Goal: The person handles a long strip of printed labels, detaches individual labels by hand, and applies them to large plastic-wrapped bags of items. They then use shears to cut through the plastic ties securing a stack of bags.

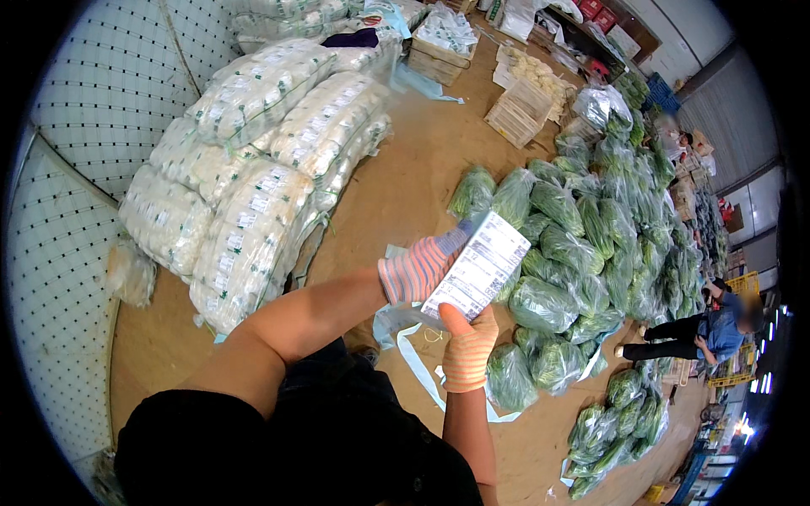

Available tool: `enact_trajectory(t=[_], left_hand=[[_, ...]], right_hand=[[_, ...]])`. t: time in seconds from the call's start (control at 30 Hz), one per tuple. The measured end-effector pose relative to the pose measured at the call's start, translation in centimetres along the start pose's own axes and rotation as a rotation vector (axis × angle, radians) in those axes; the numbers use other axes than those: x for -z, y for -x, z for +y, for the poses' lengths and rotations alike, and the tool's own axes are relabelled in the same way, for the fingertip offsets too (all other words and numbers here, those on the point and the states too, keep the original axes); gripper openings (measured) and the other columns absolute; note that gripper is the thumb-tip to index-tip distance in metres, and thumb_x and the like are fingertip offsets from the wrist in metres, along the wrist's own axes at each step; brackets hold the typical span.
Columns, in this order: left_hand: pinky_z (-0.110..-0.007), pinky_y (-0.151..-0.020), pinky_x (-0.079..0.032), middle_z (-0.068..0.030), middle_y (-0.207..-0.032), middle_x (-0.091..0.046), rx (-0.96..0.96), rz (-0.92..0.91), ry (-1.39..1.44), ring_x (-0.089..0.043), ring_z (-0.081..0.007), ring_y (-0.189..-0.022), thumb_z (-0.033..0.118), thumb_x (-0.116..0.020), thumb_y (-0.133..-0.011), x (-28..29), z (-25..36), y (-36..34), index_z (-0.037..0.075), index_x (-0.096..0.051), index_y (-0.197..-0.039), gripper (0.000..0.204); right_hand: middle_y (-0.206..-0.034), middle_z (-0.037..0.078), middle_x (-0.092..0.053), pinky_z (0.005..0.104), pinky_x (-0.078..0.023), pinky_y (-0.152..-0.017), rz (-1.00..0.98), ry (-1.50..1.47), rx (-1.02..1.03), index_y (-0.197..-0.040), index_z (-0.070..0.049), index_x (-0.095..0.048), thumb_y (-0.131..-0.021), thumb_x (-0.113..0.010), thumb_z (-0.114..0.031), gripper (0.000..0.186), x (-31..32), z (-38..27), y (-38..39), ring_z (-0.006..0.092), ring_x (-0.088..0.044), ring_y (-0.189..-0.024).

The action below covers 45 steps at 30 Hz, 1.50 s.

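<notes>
Both my hands hold a thick white block of printed label sheets (483, 263) in front of my body. My left hand (426, 266), in a pink and grey-blue striped glove, grips its left side, and its fingers pass partly out of sight behind it. My right hand (469, 347), in an orange striped glove, closes on the lower right corner with the thumb on the front face. Just beyond the block lie clear plastic bags of green vegetables (544, 304) on the brown floor.
Large plastic-wrapped white bales (253, 202) are stacked at the left. Wooden crates (519, 114) stand toward the back. Light blue strips (419, 363) lie near my feet. A smaller group of vegetable bags (620, 417) is at the lower right, near a standing person (717, 333).
</notes>
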State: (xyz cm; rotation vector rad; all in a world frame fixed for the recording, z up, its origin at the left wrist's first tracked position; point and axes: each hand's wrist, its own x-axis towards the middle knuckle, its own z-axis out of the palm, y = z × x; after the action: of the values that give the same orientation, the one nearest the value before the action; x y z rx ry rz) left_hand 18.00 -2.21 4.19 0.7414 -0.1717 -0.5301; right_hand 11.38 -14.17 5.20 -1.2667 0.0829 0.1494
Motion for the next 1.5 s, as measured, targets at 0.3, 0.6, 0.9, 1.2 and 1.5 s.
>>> enact_trajectory(t=[0.3,0.6,0.9,1.2,1.5], left_hand=[[-0.027,-0.08,-0.041,-0.009,-0.099,-0.058,-0.065,-0.127,-0.574,-0.051,-0.0111,-0.091,0.025,-0.066,-0.072,0.5,-1.6,2.0,-0.003,-0.049,-0.108,0.048],[-0.025,-0.077,-0.042,-0.0091,-0.096,-0.06,0.053,-0.177,-0.763,-0.053,-0.0093,-0.087,0.021,-0.061,-0.077,1.7,-2.0,2.6,-0.003,-0.053,-0.103,0.037],[-0.024,-0.075,-0.041,-0.0056,-0.091,-0.061,0.216,-0.224,-0.642,-0.053,-0.0086,-0.084,0.018,-0.058,-0.08,3.4,-2.7,4.0,-0.003,-0.056,-0.097,0.027],[-0.024,-0.073,-0.042,-0.0034,-0.086,-0.061,0.248,-0.172,-0.451,-0.052,-0.0068,-0.08,0.018,-0.057,-0.081,4.1,-3.6,4.7,-0.001,-0.056,-0.097,0.025],[-0.025,-0.075,-0.042,-0.0058,-0.092,-0.06,0.218,-0.138,-0.486,-0.053,-0.0099,-0.085,0.021,-0.057,-0.08,3.7,-3.3,5.2,-0.003,-0.055,-0.099,0.03]], right_hand=[[-0.09,0.005,-0.056,0.0249,-0.041,-0.074,0.283,0.061,0.125,-0.099,0.003,-0.051,-0.069,-0.06,-0.002,0.032,1.2,0.2,-0.2,0.0123,-0.052,-0.079],[-0.095,0.005,-0.056,0.0294,-0.043,-0.076,0.164,-0.308,0.067,-0.1,0.0,-0.051,-0.071,-0.059,-0.007,0.03,2.4,-1.9,-1.2,0.0169,-0.055,-0.081],[-0.093,0.007,-0.056,0.0313,-0.044,-0.077,0.22,-0.28,0.177,-0.1,-0.001,-0.05,-0.07,-0.059,-0.005,0.032,4.9,-3.0,-2.5,0.0179,-0.055,-0.085],[-0.095,0.006,-0.055,0.0301,-0.043,-0.079,0.234,-0.24,0.238,-0.104,-0.002,-0.049,-0.068,-0.056,0.003,0.037,4.7,-2.3,-2.2,0.0173,-0.054,-0.086],[-0.096,0.005,-0.055,0.0301,-0.043,-0.079,0.242,-0.281,0.249,-0.106,-0.003,-0.048,-0.065,-0.053,0.008,0.043,4.6,-2.7,-1.8,0.0174,-0.053,-0.087]])
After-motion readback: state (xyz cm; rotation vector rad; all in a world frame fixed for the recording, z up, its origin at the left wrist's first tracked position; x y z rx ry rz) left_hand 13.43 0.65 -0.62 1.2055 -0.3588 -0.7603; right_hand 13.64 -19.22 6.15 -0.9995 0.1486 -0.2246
